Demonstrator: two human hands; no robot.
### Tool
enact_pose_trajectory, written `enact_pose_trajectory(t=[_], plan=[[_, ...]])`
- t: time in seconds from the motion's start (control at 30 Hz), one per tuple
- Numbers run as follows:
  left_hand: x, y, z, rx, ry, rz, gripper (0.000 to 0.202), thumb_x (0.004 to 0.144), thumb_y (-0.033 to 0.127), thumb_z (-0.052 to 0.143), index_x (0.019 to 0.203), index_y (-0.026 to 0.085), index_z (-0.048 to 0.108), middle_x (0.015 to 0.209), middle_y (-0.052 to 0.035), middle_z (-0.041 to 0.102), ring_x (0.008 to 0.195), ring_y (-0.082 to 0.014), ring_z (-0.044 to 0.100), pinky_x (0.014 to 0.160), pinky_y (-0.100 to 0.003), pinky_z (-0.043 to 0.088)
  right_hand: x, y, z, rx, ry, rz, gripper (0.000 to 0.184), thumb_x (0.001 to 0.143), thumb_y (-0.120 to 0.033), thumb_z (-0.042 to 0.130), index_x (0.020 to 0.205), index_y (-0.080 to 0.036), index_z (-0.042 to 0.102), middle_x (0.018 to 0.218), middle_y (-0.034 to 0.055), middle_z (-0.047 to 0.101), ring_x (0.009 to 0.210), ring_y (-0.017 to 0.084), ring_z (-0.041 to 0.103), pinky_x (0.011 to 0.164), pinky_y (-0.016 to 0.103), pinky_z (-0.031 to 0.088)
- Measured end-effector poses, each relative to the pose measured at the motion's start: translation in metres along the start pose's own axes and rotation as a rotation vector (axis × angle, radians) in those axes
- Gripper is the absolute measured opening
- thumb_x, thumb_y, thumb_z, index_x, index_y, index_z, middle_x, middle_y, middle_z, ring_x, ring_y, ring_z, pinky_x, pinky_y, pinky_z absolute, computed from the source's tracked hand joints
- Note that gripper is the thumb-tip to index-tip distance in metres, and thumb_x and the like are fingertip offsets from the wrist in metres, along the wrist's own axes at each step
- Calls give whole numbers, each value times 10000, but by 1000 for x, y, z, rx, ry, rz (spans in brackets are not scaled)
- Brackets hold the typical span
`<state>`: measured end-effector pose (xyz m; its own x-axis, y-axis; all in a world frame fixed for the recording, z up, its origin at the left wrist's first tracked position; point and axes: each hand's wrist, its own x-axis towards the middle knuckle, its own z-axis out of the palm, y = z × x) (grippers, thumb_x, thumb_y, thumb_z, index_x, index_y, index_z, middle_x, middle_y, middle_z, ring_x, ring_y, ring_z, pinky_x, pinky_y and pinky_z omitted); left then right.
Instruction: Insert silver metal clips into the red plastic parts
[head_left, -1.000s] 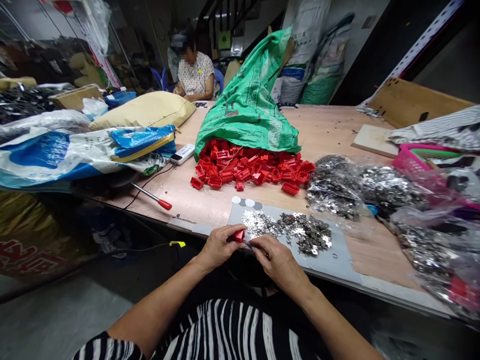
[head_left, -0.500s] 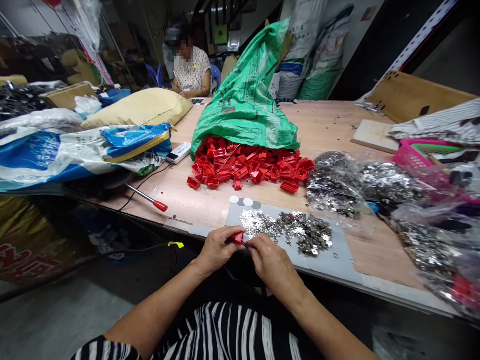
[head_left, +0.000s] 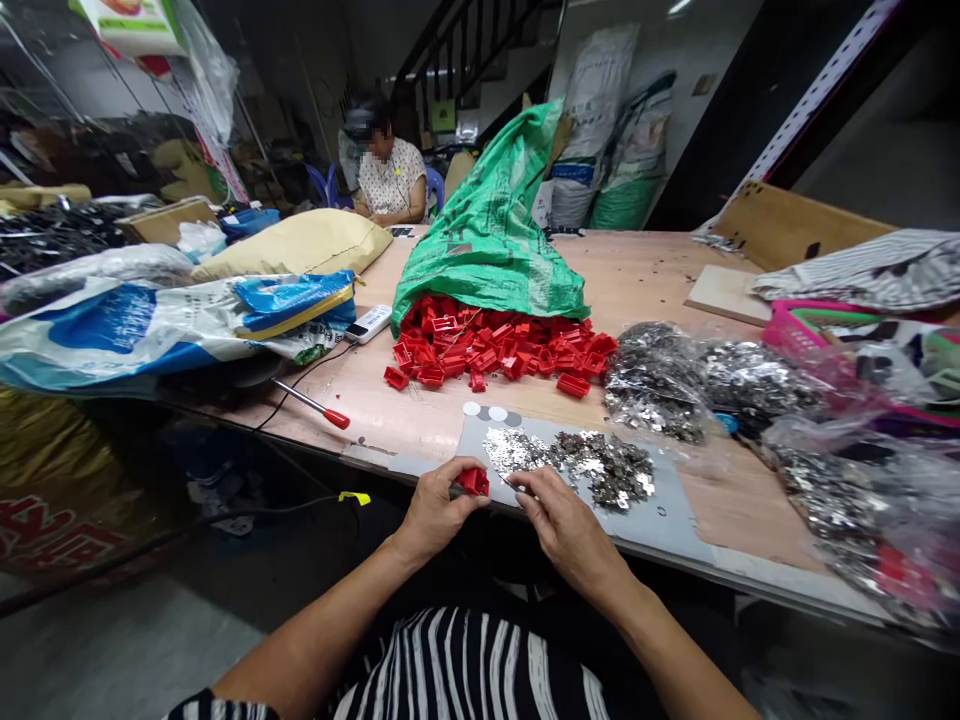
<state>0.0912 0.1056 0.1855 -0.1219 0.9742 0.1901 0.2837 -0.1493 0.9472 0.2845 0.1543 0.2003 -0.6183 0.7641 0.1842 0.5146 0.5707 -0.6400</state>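
My left hand [head_left: 439, 505] is closed on a small red plastic part [head_left: 473, 481] at the near edge of the wooden table [head_left: 652, 270]. Right beside it, my right hand [head_left: 559, 520] pinches its fingertips together, apparently on a tiny metal piece that I cannot make out. Both hands hover over the front of a grey sheet [head_left: 675, 515] that carries a heap of small shiny metal pieces [head_left: 577, 460]. Behind the sheet a pile of red plastic parts [head_left: 495, 345] spills out of a green sack [head_left: 491, 225].
Clear bags of metal pieces [head_left: 675, 380] crowd the right side, next to a pink basket [head_left: 810, 325]. A red-handled screwdriver [head_left: 315, 405], a white remote [head_left: 369, 323] and blue-white sacks [head_left: 150, 320] lie left. Another person [head_left: 390, 170] sits at the table's far end.
My hands have drawn slightly apart; the right hand has shifted right of the red part, which the left hand keeps. The view has tilted up a little.
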Motion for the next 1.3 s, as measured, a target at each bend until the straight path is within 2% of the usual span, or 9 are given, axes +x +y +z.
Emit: enact_pose_trajectory(t=[0.1, 0.2, 0.4, 0.57, 0.7, 0.87, 1.07, 1.17, 1.3], plan=[[-5, 5, 0, -120, 7, -53, 271, 732, 214, 706, 995, 211, 637, 898, -18, 681, 803, -157, 617, 792, -279, 466, -6, 2, -3, 54, -7, 6, 190, 965, -236, 377, 1078, -252, 529, 1032, 66, 579, 967, 200, 583, 854, 355, 463], [-10, 10, 3, -386, 59, -148, 314, 729, 212, 725, 1018, 208, 603, 943, -15, 662, 853, -144, 614, 817, -265, 462, -12, -2, -5, 135, -76, 51, 177, 981, -279, 351, 1084, -261, 495, 963, 36, 625, 880, 179, 607, 800, 325, 464], [-20, 17, 9, -1040, 26, -478, 192, 747, 265, 738, 767, 154, 582, 822, -24, 691, 818, -135, 659, 836, -259, 473, -14, -19, -5, 179, -194, 73, 408, 1001, -355, 295, 1401, -285, 333, 737, -28, 638, 697, 152, 610, 714, 276, 449], [-25, 18, 13, -1279, 28, -603, 154, 760, 238, 731, 784, 126, 627, 815, -46, 713, 801, -152, 684, 871, -295, 501, -12, -26, 1, 169, -170, 57, 414, 989, -391, 326, 1371, -277, 435, 724, -12, 646, 668, 158, 618, 662, 261, 457], [-26, 20, 18, -1360, 44, -688, 118, 847, 199, 630, 854, 84, 652, 841, -84, 722, 795, -170, 694, 891, -332, 512, -12, -27, 0, 182, -160, 44, 396, 983, -416, 343, 1318, -275, 501, 777, 6, 684, 681, 164, 640, 686, 272, 484], [-29, 23, 25, -1433, 65, -707, 143, 889, 185, 566, 846, 78, 651, 831, -88, 721, 809, -175, 700, 931, -342, 502, -11, -22, 2, 195, -61, 12, 345, 968, -396, 388, 1223, -276, 588, 1082, 45, 696, 940, 198, 658, 836, 297, 485], [-35, 19, 28, -1407, 1, -696, 91, 842, 194, 635, 843, 103, 637, 858, -85, 729, 852, -203, 708, 999, -395, 456, -14, -15, 6, 345, -57, 84, 365, 980, -427, 350, 1083, -233, 642, 735, 2, 644, 660, 144, 590, 641, 236, 453], [-41, 7, 27, -1286, -36, -827, 102, 819, 213, 662, 820, 126, 610, 827, -79, 726, 838, -236, 713, 943, -439, 481, -20, -11, 5, 361, -95, 160, 392, 977, -455, 339, 1098, -220, 629, 602, -32, 538, 556, 130, 506, 558, 230, 406], [-43, -24, 30, -1108, 12, -1053, 107, 824, 202, 645, 777, 126, 587, 763, -83, 718, 787, -238, 714, 873, -428, 509, -29, -1, -2, 285, -10, 238, 409, 970, -468, 324, 1092, -209, 616, 573, -43, 490, 540, 134, 496, 557, 239, 397]])
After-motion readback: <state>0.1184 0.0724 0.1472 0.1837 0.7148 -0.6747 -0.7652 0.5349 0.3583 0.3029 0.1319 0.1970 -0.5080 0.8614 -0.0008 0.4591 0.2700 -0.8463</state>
